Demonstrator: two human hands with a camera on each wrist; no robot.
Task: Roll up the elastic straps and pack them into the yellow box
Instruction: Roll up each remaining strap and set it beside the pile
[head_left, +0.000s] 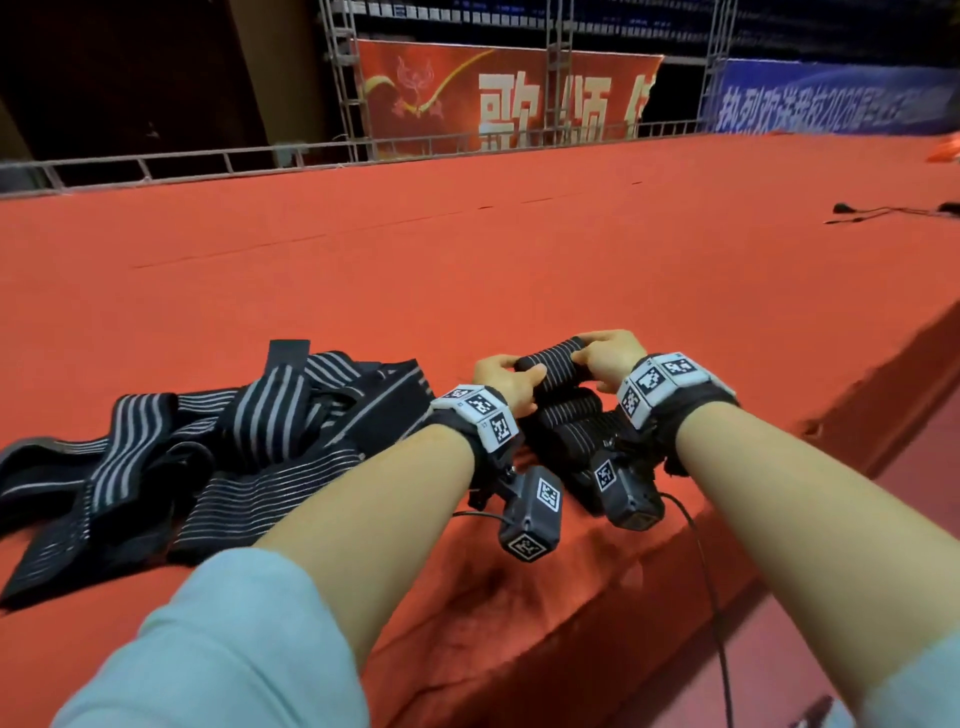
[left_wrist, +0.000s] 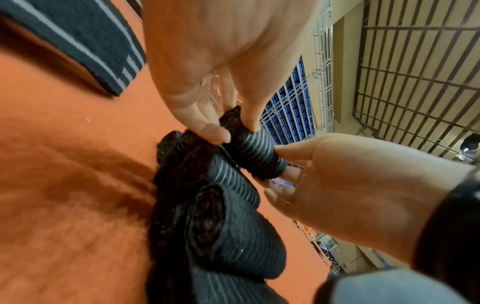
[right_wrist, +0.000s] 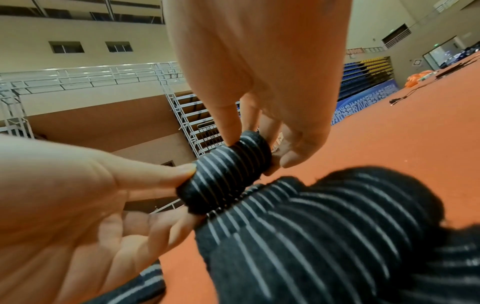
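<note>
A tightly rolled black elastic strap with grey stripes (head_left: 553, 364) is held just above the red surface, end to end between both hands. My left hand (head_left: 519, 379) pinches its left end, thumb and fingers curled round it (left_wrist: 235, 129). My right hand (head_left: 587, 364) pinches the right end (right_wrist: 259, 150). The roll (left_wrist: 249, 150) (right_wrist: 228, 170) hovers over a row of other rolled straps (head_left: 566, 421) (left_wrist: 228, 226) (right_wrist: 324, 236) lying side by side. A loose pile of unrolled straps (head_left: 208, 441) lies to the left. No yellow box shows in any view.
Everything sits on a wide red carpeted platform (head_left: 467, 260), whose front edge (head_left: 857, 415) drops off to the right. A metal railing (head_left: 208, 161) runs along the back. A black cable (head_left: 872, 213) lies far right.
</note>
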